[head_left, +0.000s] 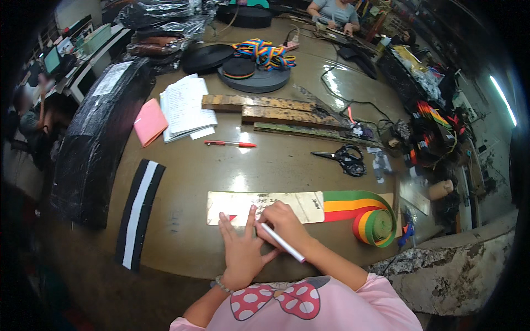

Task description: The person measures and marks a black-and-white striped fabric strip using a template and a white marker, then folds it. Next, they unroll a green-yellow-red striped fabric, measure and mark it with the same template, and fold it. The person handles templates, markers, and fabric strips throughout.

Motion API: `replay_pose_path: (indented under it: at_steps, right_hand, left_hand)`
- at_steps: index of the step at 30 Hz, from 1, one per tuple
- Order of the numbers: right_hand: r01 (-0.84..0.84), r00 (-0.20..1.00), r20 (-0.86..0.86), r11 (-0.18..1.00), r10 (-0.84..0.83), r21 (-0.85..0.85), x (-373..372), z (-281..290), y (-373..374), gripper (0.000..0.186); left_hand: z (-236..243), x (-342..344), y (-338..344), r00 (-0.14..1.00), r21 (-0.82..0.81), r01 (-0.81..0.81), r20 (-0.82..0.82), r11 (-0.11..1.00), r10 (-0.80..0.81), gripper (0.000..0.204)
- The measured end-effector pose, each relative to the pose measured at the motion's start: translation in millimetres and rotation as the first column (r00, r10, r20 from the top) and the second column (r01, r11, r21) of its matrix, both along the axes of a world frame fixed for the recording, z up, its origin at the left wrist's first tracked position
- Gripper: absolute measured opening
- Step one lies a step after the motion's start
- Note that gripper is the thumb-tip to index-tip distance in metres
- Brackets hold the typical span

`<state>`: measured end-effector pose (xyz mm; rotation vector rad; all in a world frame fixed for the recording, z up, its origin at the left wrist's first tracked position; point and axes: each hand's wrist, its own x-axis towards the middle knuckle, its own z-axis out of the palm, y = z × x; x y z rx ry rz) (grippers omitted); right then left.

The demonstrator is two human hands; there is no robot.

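A cream rectangular card template with handwriting lies over a green, yellow and red striped strap, whose coiled end rests on the table at my right. A small piece of red shows near the card's lower left. My left hand presses on the card's lower edge with fingers spread. My right hand grips a white marker over the card, just right of my left fingers; its tip is hidden. Left of them lies a black-and-white striped strip. Above the card are a red pen and black scissors.
Papers, pink paper, wooden bars and webbing rolls fill the table's back. A long black wrapped bundle borders the left. A cable and cluttered supplies lie right. One person works at the far end, another at left.
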<state>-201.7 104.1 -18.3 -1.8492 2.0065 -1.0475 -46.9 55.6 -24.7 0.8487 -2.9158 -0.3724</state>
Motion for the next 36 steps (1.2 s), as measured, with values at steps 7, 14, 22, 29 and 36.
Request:
replay_pose_path:
  at_steps: [7,14,22,29,36]
  right_hand:
    - [0.03,0.819,0.541,0.956,-0.191,0.292,-22,2,-10,0.025]
    - [0.345,0.674,0.689,0.938,-0.266,0.025,-18,25,-19,0.016]
    - [0.304,0.683,0.684,0.951,-0.257,0.054,-7,30,-24,0.014]
    - [0.019,0.819,0.566,0.99,-0.095,0.14,13,15,-31,0.024]
    - [-0.002,0.915,0.401,0.993,-0.045,0.115,20,5,-42,0.025]
  left_hand:
    - [-6,1,4,0.999,-0.079,0.038,0.004,0.996,-0.038,0.07]
    - [-9,1,8,0.998,-0.069,-0.024,-0.053,0.997,0.02,0.073]
    - [-7,1,5,1.0,0.026,0.005,-0.021,1.0,-0.004,0.07]
    - [-12,1,6,0.996,-0.029,-0.031,-0.081,0.999,0.028,0.073]
    - [-8,1,3,1.0,-0.062,-0.028,-0.008,0.998,0.027,0.08]
